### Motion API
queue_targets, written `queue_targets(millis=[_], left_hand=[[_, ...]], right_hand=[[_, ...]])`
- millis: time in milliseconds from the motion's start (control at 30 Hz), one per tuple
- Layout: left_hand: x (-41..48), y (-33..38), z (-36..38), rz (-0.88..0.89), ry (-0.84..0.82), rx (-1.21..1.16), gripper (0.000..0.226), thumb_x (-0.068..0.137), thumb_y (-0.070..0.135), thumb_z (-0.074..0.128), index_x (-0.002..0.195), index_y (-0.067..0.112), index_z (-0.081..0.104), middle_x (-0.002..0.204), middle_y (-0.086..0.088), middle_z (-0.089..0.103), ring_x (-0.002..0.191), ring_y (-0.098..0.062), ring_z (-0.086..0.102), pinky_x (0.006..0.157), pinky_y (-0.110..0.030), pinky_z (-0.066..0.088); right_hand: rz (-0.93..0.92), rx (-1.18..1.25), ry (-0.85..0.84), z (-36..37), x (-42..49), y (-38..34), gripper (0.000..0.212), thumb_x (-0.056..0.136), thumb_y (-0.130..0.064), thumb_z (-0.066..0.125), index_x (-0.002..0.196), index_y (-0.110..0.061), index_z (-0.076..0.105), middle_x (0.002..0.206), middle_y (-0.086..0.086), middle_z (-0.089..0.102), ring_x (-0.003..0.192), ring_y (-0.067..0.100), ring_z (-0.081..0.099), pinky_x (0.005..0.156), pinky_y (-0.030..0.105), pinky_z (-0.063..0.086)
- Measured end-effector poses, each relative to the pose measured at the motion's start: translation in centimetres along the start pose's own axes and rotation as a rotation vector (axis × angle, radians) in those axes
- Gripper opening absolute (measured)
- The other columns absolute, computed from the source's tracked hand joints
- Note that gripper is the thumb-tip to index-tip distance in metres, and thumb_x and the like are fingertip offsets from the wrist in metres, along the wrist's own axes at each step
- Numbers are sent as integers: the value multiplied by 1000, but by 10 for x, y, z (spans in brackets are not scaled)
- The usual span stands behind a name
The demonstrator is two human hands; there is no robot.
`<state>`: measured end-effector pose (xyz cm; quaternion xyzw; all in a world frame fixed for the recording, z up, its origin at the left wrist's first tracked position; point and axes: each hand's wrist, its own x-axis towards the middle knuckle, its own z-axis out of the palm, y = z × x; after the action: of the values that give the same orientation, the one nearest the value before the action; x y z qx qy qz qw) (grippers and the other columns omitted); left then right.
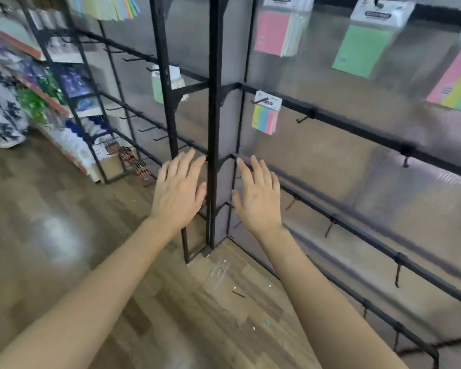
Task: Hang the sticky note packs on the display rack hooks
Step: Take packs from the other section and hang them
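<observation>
Both hands were stretched out flat w/ fingers straight and spread, holding nothing: the left hand [177, 193] just left of the black metal display rack's corner post [214, 129], the right hand [258, 195] just right of it. Sticky note packs hung on hooks above the hands: a small pastel-striped pack [265, 119] nr the post, a pink pack [273, 33] and a green pack [362, 46] higher up, while short black hooks [304, 119] stuck out along the rails. A clear plastic wrapper [217, 275] lay on the wood-look floor [171, 302] by the rack's foot.
</observation>
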<state>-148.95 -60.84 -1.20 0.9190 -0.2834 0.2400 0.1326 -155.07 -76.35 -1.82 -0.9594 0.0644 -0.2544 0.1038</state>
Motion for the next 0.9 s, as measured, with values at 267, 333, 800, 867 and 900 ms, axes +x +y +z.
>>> queue_targets(millis=[267,333,800,867,900], left_hand=[[17,-123,16,-161,3,57,49,89,22,54,134,10,43,141,-13,42,130,-29,38,106,-44,27],[28,-157,22,-190,20,74,48,88,21,56,133,10,45,140,-13,44,128,-29,40,106,-44,27],[122,-361,61,-218,56,135,49,85,24,52,131,8,44,136,-14,47,123,-30,44,100,-46,34],[130,-385,69,-223,20,122,50,87,28,40,132,7,43,136,-15,47,122,-31,45,99,-48,36],[133,-399,75,-224,2,103,49,88,26,40,132,7,44,137,-16,46,122,-32,45,100,-48,35]], right_hand=[[-185,79,-112,84,82,-88,63,88,-19,54,145,-13,28,150,18,26,140,34,19,114,46,9],[-210,86,-125,107,108,-107,62,87,-19,54,144,-12,31,148,20,30,139,36,23,114,48,10],[-292,25,-209,232,276,-219,59,96,-29,39,149,-21,13,156,9,9,144,25,1,113,40,-10],[-263,8,-231,250,288,-232,59,97,-29,39,149,-22,12,156,9,7,144,24,0,114,41,-10],[-250,-3,-255,258,293,-239,59,96,-29,39,149,-21,12,156,9,7,144,25,-1,114,41,-9]])
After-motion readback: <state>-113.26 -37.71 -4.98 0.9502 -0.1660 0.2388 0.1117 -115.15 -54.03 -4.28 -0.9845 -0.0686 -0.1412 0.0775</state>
